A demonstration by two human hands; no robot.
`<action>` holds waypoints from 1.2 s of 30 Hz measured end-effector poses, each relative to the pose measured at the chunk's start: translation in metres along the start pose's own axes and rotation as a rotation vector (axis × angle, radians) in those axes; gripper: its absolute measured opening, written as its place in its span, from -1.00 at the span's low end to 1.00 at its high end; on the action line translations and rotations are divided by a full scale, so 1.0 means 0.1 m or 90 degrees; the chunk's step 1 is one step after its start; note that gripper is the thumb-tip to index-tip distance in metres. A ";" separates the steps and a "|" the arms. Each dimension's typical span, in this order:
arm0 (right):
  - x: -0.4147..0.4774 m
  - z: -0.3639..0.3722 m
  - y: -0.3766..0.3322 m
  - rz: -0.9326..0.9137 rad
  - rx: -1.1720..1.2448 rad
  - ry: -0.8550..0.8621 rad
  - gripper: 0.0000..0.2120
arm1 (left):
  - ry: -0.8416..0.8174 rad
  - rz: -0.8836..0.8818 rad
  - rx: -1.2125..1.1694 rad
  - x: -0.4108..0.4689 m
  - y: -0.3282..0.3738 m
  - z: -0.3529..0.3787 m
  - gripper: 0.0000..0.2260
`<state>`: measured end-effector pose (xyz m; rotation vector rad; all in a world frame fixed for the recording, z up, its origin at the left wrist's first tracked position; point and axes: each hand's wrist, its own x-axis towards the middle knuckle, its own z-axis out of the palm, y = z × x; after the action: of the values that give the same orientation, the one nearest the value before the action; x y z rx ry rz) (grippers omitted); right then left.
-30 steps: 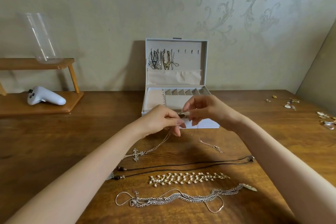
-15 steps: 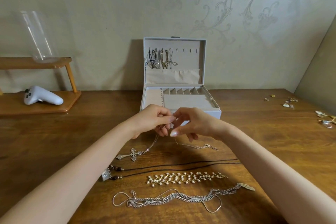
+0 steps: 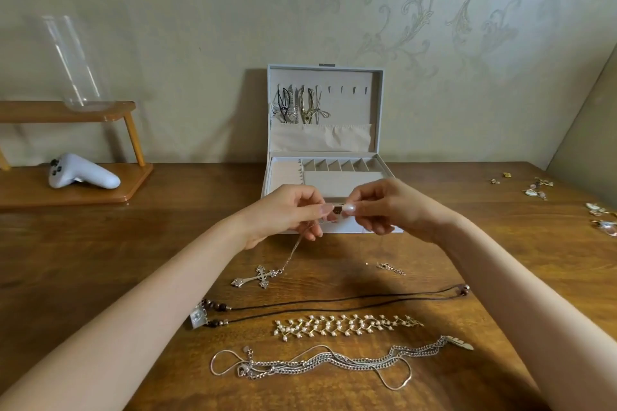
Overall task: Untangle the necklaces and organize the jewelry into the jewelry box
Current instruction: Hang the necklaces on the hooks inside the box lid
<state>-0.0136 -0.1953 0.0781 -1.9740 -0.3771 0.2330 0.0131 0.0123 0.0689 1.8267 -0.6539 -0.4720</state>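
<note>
My left hand [image 3: 287,212] and my right hand [image 3: 390,207] meet in front of the open white jewelry box [image 3: 325,147], both pinching the thin chain of the cross necklace [image 3: 258,277]. Its silver cross pendant rests on the table below my left hand. The chain's other end [image 3: 390,268] lies below my right hand. Nearer me lie a black cord necklace [image 3: 334,302], a pearl-studded gold necklace [image 3: 347,325] and a tangle of silver chains [image 3: 317,362]. Several necklaces hang on hooks inside the box lid.
A wooden shelf [image 3: 66,190] at the left holds a white controller [image 3: 80,173] and a glass vase [image 3: 75,63]. Small earrings and charms [image 3: 537,188] are scattered at the table's right edge. The wall stands close behind the box.
Both hands have risen slightly and drawn a little apart with the chain. The cross pendant has slid a bit on the table.
</note>
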 end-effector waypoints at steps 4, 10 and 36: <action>0.00 -0.06 -0.02 -0.035 0.082 0.059 -0.70 | -0.055 0.011 0.012 -0.02 0.03 0.00 -0.89; -0.02 -0.02 -0.13 -0.109 0.167 0.038 -0.78 | 0.024 0.002 0.138 0.02 -0.02 0.08 -0.79; -0.08 0.06 -0.17 -0.025 0.056 -0.233 -0.79 | 0.281 -0.136 -0.302 0.00 0.17 -0.09 -0.86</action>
<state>-0.0254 -0.1862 0.0911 -1.8337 -0.6282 0.5799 0.0144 0.0142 0.0881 1.4777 -0.0335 -0.3115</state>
